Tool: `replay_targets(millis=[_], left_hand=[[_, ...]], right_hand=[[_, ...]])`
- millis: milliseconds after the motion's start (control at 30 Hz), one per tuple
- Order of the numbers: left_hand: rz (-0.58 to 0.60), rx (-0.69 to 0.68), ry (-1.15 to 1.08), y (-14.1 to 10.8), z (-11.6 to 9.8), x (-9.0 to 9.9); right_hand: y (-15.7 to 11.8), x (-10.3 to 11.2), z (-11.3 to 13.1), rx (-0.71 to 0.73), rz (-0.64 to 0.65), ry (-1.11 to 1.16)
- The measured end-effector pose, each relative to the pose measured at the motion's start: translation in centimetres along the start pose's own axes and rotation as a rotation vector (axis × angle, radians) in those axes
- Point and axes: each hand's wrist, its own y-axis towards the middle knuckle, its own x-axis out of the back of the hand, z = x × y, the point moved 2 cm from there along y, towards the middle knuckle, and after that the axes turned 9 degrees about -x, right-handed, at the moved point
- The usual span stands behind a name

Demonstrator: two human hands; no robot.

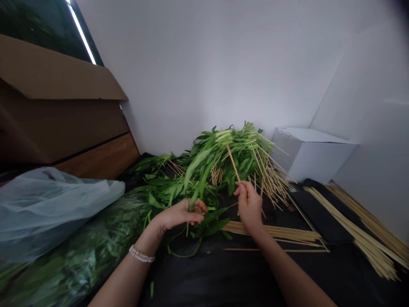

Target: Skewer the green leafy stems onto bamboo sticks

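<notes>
Left to right: a cardboard box [57, 115] stands against the white wall [204, 72], and a pale plastic bag [47, 209] lies over a long bundle of greens [73, 260] at the left edge. The left hand [180, 215], a beaded bracelet [141, 254] at its wrist, curls around a leafy stem [193, 200], fingers closed together on it. Just right of it, the right hand [249, 204] pinches a wooden skewer [233, 163] between thumb and fingertips, the skewer tilted up across a heap of greens [207, 160]. Loose skewers [271, 183] lie mixed into the heap, which sits near the wall. Below the right hand lies a flat bundle of skewers [271, 231]. Farther right are a black board [319, 217], more skewers [354, 230] and a white box [309, 153]. Black cloth [204, 273] runs beneath both hands to the lower edge of the view.
</notes>
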Motion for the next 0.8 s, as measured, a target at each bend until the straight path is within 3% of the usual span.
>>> replay_targets(millis=[100,200,267,400,467,567,667,733,800], left_hand=[[0.175,0.014,0.068,0.1,0.0,-0.7],[0.211,-0.038,0.011,0.0,-0.4,-0.9],[0.128,-0.125,-0.074,0.0,-0.7,-0.8],[-0.230,-0.213,-0.190,0.5,-1.2,-0.8],[-0.350,-0.222,-0.185,1.1,-1.5,-1.6],[-0.410,-0.262,-0.134,2.0,-2.2,-3.8],[-0.499,-0.284,-0.102,2.6,-2.7,-5.9],[-0.557,-0.301,-0.139,2.6,-3.1,-6.2],[-0.595,-0.313,-0.196,2.6,-3.7,-5.1]], right_hand=[[0.2,0.0,-0.4,-0.079,-0.024,0.073],[0.3,0.0,-0.5,-0.099,-0.040,0.099],[0.2,0.1,-0.2,-0.075,-0.047,0.086],[-0.9,-0.4,0.7,0.061,-0.001,0.041],[-1.8,-1.0,1.0,0.168,0.064,0.029],[-3.3,-2.1,1.2,0.346,0.187,0.007],[-4.4,-2.8,1.2,0.426,0.228,0.011],[-4.6,-2.9,1.3,0.439,0.234,0.016],[-4.6,-2.8,1.5,0.458,0.236,-0.019]])
